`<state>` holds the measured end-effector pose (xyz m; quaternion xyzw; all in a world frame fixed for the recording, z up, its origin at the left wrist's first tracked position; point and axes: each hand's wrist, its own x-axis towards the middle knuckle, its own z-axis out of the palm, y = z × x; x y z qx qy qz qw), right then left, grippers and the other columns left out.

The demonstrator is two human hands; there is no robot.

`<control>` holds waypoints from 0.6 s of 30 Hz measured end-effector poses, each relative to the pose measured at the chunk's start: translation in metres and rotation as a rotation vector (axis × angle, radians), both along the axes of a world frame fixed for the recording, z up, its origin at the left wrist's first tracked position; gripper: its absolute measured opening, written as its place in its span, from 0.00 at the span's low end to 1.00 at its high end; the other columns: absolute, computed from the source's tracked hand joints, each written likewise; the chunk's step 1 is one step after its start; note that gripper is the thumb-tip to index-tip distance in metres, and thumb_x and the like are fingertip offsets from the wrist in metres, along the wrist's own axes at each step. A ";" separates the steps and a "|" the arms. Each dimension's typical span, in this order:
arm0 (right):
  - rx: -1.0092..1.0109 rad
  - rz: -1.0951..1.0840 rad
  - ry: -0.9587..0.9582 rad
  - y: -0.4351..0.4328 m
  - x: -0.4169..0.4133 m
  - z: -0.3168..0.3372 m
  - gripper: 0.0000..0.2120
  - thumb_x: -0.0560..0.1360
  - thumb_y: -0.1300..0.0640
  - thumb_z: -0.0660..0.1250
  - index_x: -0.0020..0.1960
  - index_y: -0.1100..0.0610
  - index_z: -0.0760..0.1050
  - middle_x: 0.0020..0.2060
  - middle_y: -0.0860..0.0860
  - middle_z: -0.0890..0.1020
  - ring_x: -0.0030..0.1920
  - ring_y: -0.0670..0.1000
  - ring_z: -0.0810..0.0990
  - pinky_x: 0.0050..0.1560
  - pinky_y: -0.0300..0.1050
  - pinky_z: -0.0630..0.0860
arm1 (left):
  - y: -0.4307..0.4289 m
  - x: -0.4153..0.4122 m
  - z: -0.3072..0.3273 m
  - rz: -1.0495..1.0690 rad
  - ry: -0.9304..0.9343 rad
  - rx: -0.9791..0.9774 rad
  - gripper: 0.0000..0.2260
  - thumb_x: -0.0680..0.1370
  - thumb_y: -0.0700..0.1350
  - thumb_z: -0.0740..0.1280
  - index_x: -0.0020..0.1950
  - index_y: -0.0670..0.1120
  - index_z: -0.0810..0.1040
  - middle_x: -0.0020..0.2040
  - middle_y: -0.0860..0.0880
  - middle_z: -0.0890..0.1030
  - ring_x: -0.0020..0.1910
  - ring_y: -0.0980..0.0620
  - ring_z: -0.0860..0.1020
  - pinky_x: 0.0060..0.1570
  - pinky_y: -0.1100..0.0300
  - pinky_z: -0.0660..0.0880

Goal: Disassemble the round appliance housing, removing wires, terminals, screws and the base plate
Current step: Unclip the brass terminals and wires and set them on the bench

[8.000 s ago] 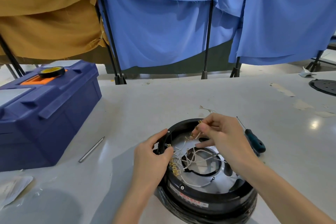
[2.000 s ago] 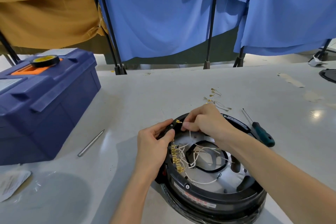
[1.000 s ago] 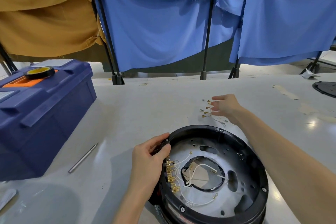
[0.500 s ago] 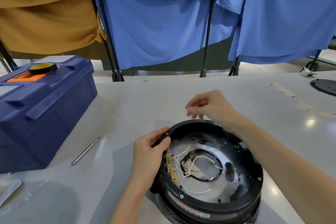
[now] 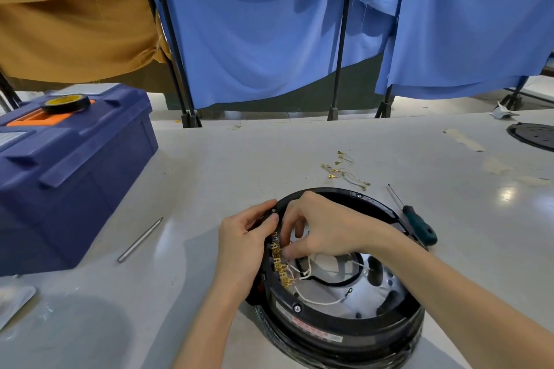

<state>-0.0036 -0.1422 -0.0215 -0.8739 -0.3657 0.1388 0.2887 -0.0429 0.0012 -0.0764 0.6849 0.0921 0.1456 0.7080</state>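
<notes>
The round black appliance housing (image 5: 344,329) lies open side up on the grey table, near the front edge. My left hand (image 5: 242,246) grips its left rim. My right hand (image 5: 323,228) reaches inside from the right, fingers pinched at the row of brass terminals (image 5: 280,266) on the inner left wall. What the fingertips hold is hidden. White wires (image 5: 314,299) loop over the shiny base plate (image 5: 368,299). A small pile of removed wires with terminals (image 5: 344,172) lies on the table beyond the housing.
A green-handled screwdriver (image 5: 418,225) lies right of the housing. A loose metal bit (image 5: 140,240) lies to the left, near a blue toolbox (image 5: 69,165) with a tape roll on top. A black round plate (image 5: 536,135) sits far right. Blue curtains hang behind.
My right hand dropped a pulled wire on the pile beyond the housing, then came back and now pinches at the terminal row. My left hand stayed on the rim.
</notes>
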 end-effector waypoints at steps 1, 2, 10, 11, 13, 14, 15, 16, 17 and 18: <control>-0.015 0.007 -0.016 0.002 -0.001 0.000 0.04 0.68 0.56 0.74 0.40 0.56 0.83 0.43 0.57 0.81 0.42 0.54 0.79 0.42 0.48 0.75 | 0.000 0.000 0.000 0.002 0.003 -0.002 0.12 0.74 0.34 0.69 0.55 0.44 0.83 0.47 0.50 0.86 0.48 0.54 0.84 0.53 0.57 0.79; -0.030 0.011 -0.030 0.004 -0.002 0.000 0.04 0.67 0.57 0.73 0.40 0.57 0.82 0.42 0.58 0.81 0.40 0.54 0.78 0.40 0.46 0.74 | 0.000 0.001 0.000 0.004 0.005 -0.002 0.12 0.74 0.34 0.70 0.55 0.44 0.83 0.47 0.49 0.86 0.48 0.53 0.84 0.53 0.55 0.79; 0.018 -0.018 0.052 0.007 0.001 -0.002 0.05 0.64 0.62 0.73 0.32 0.54 0.81 0.29 0.49 0.79 0.27 0.41 0.71 0.29 0.33 0.67 | 0.000 0.002 -0.001 0.010 0.021 -0.012 0.11 0.74 0.34 0.70 0.54 0.45 0.84 0.46 0.49 0.86 0.48 0.52 0.84 0.54 0.53 0.79; 0.031 -0.021 0.066 0.006 0.002 -0.003 0.04 0.64 0.62 0.73 0.33 0.55 0.81 0.30 0.51 0.81 0.27 0.41 0.71 0.29 0.35 0.68 | 0.000 0.002 -0.001 0.009 0.021 -0.009 0.11 0.74 0.34 0.69 0.54 0.45 0.84 0.46 0.49 0.86 0.48 0.53 0.84 0.54 0.53 0.79; 0.049 -0.029 0.091 0.005 0.003 -0.005 0.03 0.64 0.62 0.73 0.33 0.56 0.82 0.30 0.54 0.82 0.27 0.44 0.71 0.29 0.38 0.68 | 0.001 0.001 -0.001 0.008 0.022 0.002 0.12 0.74 0.34 0.69 0.54 0.45 0.84 0.46 0.50 0.86 0.48 0.53 0.84 0.55 0.53 0.79; 0.055 -0.035 0.099 0.005 0.004 -0.005 0.04 0.64 0.62 0.73 0.31 0.55 0.82 0.29 0.54 0.81 0.27 0.45 0.71 0.29 0.38 0.68 | 0.001 0.001 -0.001 0.007 0.024 0.007 0.12 0.74 0.34 0.69 0.54 0.46 0.84 0.46 0.50 0.86 0.48 0.53 0.84 0.55 0.53 0.79; 0.060 -0.040 0.103 0.004 0.004 -0.006 0.06 0.63 0.62 0.73 0.30 0.53 0.81 0.28 0.53 0.80 0.27 0.45 0.70 0.29 0.38 0.67 | 0.001 0.001 -0.001 0.008 0.026 0.010 0.12 0.74 0.34 0.70 0.54 0.46 0.84 0.47 0.50 0.86 0.49 0.53 0.84 0.55 0.52 0.79; 0.064 -0.043 0.105 0.005 0.004 -0.006 0.08 0.63 0.62 0.73 0.29 0.52 0.80 0.27 0.52 0.79 0.27 0.45 0.70 0.29 0.39 0.67 | 0.002 0.001 -0.001 0.010 0.028 0.011 0.12 0.74 0.34 0.70 0.54 0.46 0.84 0.47 0.50 0.86 0.49 0.53 0.84 0.56 0.52 0.79; 0.067 -0.045 0.109 0.005 0.004 -0.006 0.09 0.63 0.62 0.73 0.28 0.51 0.79 0.27 0.52 0.79 0.27 0.46 0.70 0.29 0.40 0.67 | 0.002 0.001 -0.001 0.012 0.030 0.012 0.12 0.74 0.34 0.70 0.54 0.46 0.84 0.47 0.50 0.86 0.49 0.53 0.84 0.56 0.52 0.78; 0.068 -0.049 0.115 0.005 0.004 -0.007 0.09 0.63 0.62 0.73 0.27 0.51 0.79 0.27 0.53 0.79 0.27 0.46 0.70 0.30 0.41 0.67 | 0.002 0.001 -0.001 0.013 0.032 0.012 0.12 0.74 0.34 0.70 0.54 0.46 0.84 0.47 0.50 0.86 0.49 0.53 0.84 0.56 0.51 0.78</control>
